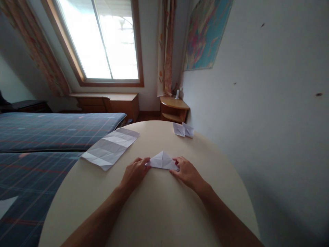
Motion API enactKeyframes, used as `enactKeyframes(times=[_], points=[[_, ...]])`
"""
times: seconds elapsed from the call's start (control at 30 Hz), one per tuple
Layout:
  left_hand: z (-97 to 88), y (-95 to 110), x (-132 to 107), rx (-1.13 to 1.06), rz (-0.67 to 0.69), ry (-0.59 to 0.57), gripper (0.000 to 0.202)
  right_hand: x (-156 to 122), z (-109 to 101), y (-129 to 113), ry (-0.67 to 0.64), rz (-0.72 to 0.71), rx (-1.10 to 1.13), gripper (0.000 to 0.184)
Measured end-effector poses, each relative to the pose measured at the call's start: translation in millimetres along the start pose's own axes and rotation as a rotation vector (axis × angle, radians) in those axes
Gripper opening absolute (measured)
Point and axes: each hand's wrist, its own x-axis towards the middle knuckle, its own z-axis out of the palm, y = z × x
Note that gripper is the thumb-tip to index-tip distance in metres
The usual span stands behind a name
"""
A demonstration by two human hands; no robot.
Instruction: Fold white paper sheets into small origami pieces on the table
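Observation:
A white sheet of paper folded into a low triangle (162, 160) lies on the pale round table (159, 206), its peak pointing away from me and a crease running down its middle. At its left corner, my left hand (135, 171) pinches the paper between thumb and fingers. My right hand (187, 172) grips the opposite corner in the same way, fingers curled over the edge. Part of each corner is hidden by the fingertips.
A creased, unfolded paper sheet (111, 148) lies at the table's left edge. Folded paper pieces (183, 130) stand near the far right rim. Beds with plaid covers (51, 132) adjoin the left side; a white wall (269, 120) is on the right.

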Motion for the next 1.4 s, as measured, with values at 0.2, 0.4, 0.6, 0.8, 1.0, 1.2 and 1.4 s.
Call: enactKeyframes(times=[0.2, 0.4, 0.6, 0.8, 1.0, 1.2, 1.4], points=[[-2.3, 1, 0, 0.035, 0.009, 0.007, 0.023, 0, -1, 1, -0.018, -0.020, -0.055, 0.029], [-0.4, 0, 1, 0.052, 0.019, 0.023, 0.025, -2, -5, -4, -0.017, -0.008, -0.187, 0.020], [-0.1, 1, 1, 0.064, 0.020, 0.010, 0.026, -2, -9, -11, -0.023, 0.023, -0.324, 0.024], [1.6, -1, 2, 0.067, 0.034, 0.029, 0.026, 0, -10, -12, 0.002, 0.009, -0.336, 0.024], [3.2, -3, 3, 0.077, 0.027, 0.046, 0.026, -2, -11, -12, 0.075, -0.037, -0.307, 0.023], [2.8, -1, 2, 0.106, 0.000, 0.044, 0.027, -1, -10, -10, 0.099, -0.046, -0.254, 0.031], [1.7, 4, 3, 0.102, -0.071, 0.065, 0.026, 2, -9, -12, 0.188, -0.128, -0.136, 0.030]])
